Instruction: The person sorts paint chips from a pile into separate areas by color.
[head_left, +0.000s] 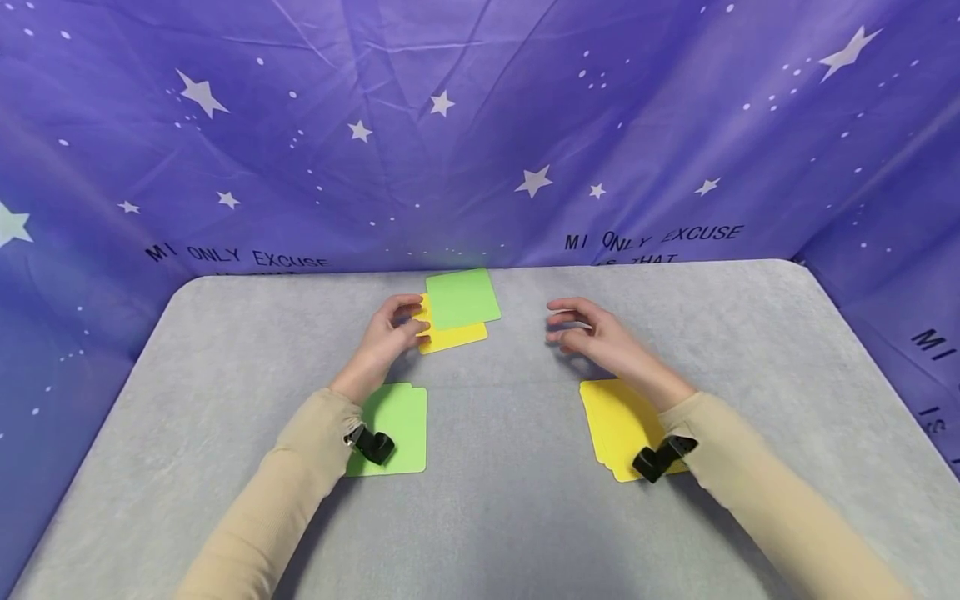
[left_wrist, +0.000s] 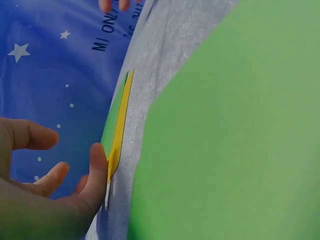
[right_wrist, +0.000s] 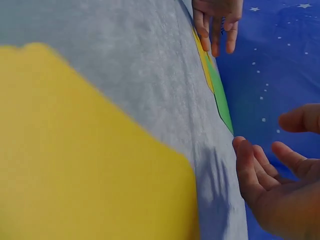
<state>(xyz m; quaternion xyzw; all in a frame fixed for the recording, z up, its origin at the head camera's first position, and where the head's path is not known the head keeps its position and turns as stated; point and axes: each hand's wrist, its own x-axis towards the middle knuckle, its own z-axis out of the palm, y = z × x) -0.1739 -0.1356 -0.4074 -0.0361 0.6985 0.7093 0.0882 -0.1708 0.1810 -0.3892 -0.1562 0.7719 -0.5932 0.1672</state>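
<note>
At the far middle of the table, a green card [head_left: 462, 298] lies partly over a yellow card [head_left: 453, 338]. My left hand [head_left: 393, 333] is at their left edge, its fingers parted; in the left wrist view one fingertip [left_wrist: 98, 152] overlaps the yellow card's near end. Out to the right, my right hand [head_left: 588, 325] hovers over the table with loosely bent fingers and holds nothing. Its shadow falls on the cloth in the right wrist view.
A green card stack [head_left: 397, 429] lies under my left wrist, and a yellow card stack [head_left: 618, 425] lies under my right. Grey cloth covers the table [head_left: 510, 500]. A purple star-printed curtain [head_left: 480, 150] hangs along the back and sides.
</note>
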